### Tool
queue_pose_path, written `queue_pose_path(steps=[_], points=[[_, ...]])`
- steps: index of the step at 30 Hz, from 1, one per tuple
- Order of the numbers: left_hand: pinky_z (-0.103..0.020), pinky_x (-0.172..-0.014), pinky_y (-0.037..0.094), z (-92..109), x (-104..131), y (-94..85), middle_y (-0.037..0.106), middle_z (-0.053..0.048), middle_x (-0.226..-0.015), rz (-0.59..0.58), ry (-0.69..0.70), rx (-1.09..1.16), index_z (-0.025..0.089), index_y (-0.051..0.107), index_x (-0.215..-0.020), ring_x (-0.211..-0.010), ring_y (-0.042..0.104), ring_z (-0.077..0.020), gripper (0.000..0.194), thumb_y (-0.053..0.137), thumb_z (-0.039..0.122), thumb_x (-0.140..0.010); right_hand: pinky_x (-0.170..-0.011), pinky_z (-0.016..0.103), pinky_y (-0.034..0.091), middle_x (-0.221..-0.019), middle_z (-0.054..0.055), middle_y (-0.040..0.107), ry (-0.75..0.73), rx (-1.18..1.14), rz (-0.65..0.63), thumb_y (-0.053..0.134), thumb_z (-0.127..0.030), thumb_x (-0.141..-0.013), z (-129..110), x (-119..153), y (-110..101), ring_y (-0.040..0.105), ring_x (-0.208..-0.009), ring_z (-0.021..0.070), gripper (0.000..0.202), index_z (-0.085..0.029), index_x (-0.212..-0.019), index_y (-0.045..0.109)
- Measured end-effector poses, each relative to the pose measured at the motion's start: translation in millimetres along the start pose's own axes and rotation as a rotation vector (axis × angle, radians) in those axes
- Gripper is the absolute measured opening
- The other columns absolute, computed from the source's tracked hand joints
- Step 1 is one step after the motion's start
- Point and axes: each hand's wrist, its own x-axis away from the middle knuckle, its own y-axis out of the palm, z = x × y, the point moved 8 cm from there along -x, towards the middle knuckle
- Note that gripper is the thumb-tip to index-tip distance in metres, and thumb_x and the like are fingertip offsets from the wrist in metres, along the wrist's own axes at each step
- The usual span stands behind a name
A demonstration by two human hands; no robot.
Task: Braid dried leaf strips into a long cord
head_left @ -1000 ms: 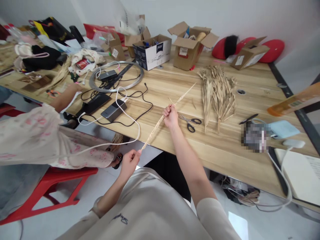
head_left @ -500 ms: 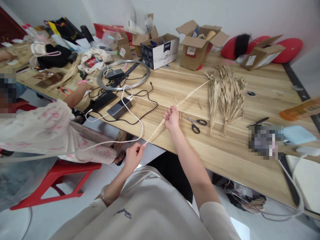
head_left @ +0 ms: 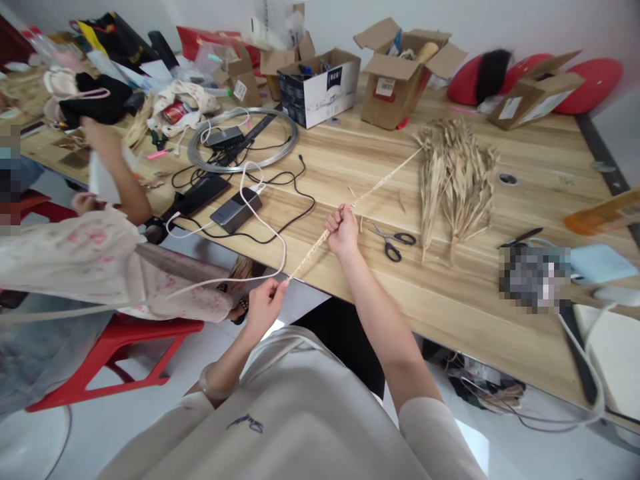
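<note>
A thin braided straw cord stretches diagonally between my two hands and on toward a bundle of dried leaves on the table. My left hand pinches its near end just off the table's front edge. Farther up, my right hand is closed round the cord above the tabletop. Black-handled scissors lie to the right of my right hand, apart from it. Small straw scraps lie near the scissors.
At left, a co-worker's arm reaches over the table. A wire coil, black power adapter and cables lie left of my hands. Open boxes stand behind. An orange bottle lies at right.
My left hand has shifted slightly left and up, still pinching the cord; my right hand stays nearly in place. The co-worker's arm has lifted and moved left. The whole view has shifted a little.
</note>
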Motion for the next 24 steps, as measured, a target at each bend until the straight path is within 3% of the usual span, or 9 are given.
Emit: queue_pose_path(steps=[3, 6, 10, 15, 24], points=[[-0.021, -0.047, 0.027, 0.3, -3.6, 5.2, 0.039, 0.005, -0.043, -0.029, -0.018, 0.073, 0.019, 0.038, -0.057, -0.043, 0.033, -0.0073, 0.040, 0.047, 0.047, -0.083, -0.043, 0.016, 0.031, -0.053, -0.008, 0.031, 0.086, -0.004, -0.104, 0.033, -0.031, -0.096, 6.9, 7.3, 13.7, 0.033, -0.042, 0.0061, 0.020, -0.023, -0.081, 0.045], [-0.021, -0.047, 0.026, 4.0, -6.0, 7.6, 0.039, 0.006, -0.042, -0.015, -0.002, 0.049, 0.018, 0.040, -0.057, -0.042, 0.032, -0.0071, 0.039, 0.047, 0.046, -0.083, -0.040, 0.016, 0.027, -0.049, -0.009, 0.025, 0.171, 0.032, -0.172, 0.032, -0.036, -0.096, 19.6, 17.2, 22.5, 0.025, -0.039, 0.0059, 0.030, -0.022, -0.072, 0.041], [-0.021, -0.048, 0.027, 9.6, -5.8, 8.7, 0.040, 0.006, -0.041, 0.008, 0.034, -0.009, 0.018, 0.042, -0.056, -0.041, 0.034, -0.0070, 0.040, 0.047, 0.046, -0.084, -0.036, 0.017, 0.014, -0.045, -0.011, 0.015, 0.139, 0.019, -0.086, 0.031, -0.040, -0.096, 25.1, 20.7, 16.1, 0.009, -0.037, 0.0066, 0.036, -0.022, -0.065, 0.029], [-0.021, -0.049, 0.028, 14.1, -4.0, 8.9, 0.044, 0.005, -0.041, 0.044, 0.047, -0.034, 0.018, 0.043, -0.057, -0.038, 0.036, -0.0071, 0.038, 0.047, 0.045, -0.084, -0.036, 0.018, 0.012, -0.045, -0.011, 0.016, 0.110, -0.010, -0.035, 0.029, -0.040, -0.096, 24.5, 20.9, 12.7, 0.010, -0.036, 0.0065, 0.035, -0.022, -0.065, 0.026], [-0.021, -0.048, 0.028, 7.9, -1.9, 9.8, 0.040, 0.006, -0.040, 0.046, 0.012, -0.010, 0.018, 0.043, -0.056, -0.039, 0.034, -0.0071, 0.039, 0.048, 0.045, -0.084, -0.036, 0.018, 0.012, -0.045, -0.011, 0.016, 0.137, 0.000, -0.057, 0.033, -0.042, -0.095, 33.6, 21.5, 14.6, 0.009, -0.037, 0.0064, 0.037, -0.022, -0.065, 0.026]])
